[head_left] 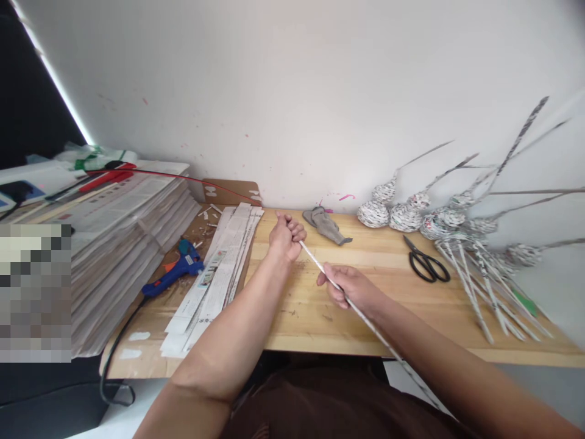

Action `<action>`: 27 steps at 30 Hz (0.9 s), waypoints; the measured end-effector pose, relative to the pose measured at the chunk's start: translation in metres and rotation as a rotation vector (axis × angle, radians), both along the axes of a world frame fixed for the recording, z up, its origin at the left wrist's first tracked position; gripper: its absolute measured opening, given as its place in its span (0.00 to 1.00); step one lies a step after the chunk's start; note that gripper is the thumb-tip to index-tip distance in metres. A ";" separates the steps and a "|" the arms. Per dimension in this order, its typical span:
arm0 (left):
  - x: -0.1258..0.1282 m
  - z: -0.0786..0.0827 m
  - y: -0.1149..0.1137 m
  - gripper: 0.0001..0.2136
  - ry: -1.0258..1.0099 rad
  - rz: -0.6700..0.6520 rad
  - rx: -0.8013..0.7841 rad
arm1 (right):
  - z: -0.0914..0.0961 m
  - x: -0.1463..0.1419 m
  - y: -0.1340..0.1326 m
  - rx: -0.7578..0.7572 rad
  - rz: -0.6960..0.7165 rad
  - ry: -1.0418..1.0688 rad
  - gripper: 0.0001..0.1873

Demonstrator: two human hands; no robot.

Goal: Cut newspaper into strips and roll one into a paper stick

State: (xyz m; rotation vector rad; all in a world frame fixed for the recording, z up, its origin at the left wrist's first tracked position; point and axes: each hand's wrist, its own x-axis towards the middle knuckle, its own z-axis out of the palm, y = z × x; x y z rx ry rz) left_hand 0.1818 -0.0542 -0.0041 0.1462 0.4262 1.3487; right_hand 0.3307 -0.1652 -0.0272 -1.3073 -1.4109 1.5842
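A long thin rolled newspaper tube [375, 332] runs slantwise between my hands and on past the table's front edge at lower right. Its upper end disappears into my left hand [286, 236], whose fingers are curled round it. Farther down the tube, my right hand [343, 285] pinches it between thumb and fingers. Both hands are held above the wooden table [292, 329]. Behind them, close to the wall, lies a crumpled grey cloth [325, 225]. To the left are flat newspaper strips [219, 274], laid in an overlapping pile.
A blue glue gun [173, 273] with a black cord lies beside a tall stack of newspapers [155, 213] on the left. Black-handled scissors [427, 262] rest at the right. Several woven paper gourds [406, 216] and loose paper tubes [493, 292] fill the right end.
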 end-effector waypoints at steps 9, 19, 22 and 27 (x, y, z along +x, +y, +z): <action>0.000 -0.001 0.000 0.19 -0.002 -0.002 0.003 | 0.003 -0.002 0.006 0.033 0.006 -0.033 0.26; 0.000 -0.004 0.002 0.19 0.011 0.027 0.007 | 0.008 -0.008 0.011 0.243 -0.007 -0.206 0.23; 0.000 -0.004 0.002 0.19 0.012 0.027 0.006 | 0.005 -0.010 0.015 -0.097 0.059 0.042 0.26; 0.001 -0.003 0.000 0.19 0.023 0.032 0.002 | 0.006 -0.014 0.023 0.146 -0.007 -0.130 0.23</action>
